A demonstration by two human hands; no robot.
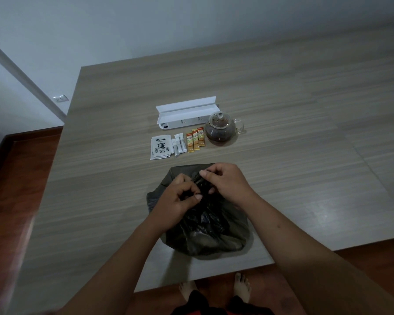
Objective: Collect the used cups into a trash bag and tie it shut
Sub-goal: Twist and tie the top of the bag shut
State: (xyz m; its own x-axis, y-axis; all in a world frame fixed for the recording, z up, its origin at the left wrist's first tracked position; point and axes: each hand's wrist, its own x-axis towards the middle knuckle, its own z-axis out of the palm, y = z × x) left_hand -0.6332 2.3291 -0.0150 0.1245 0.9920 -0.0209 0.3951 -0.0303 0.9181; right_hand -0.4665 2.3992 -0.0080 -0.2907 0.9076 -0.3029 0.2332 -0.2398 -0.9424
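Grey wood-grain table (282,110) fills most of the view, with a white wall behind it. Near the 6 o'clock edge sits a dark bag (205,233), bulging, its neck gathered at the top. Both hands work at that neck: the left hand (180,198) pinches twisted plastic between thumb and curled fingers, and the right hand (228,180) pinches another strand just beside it. Toward 12 o'clock lie a tea packet (160,147), white sachets (179,144), orange sticks (195,140), a glass teapot (221,131) and an open white box (187,115).
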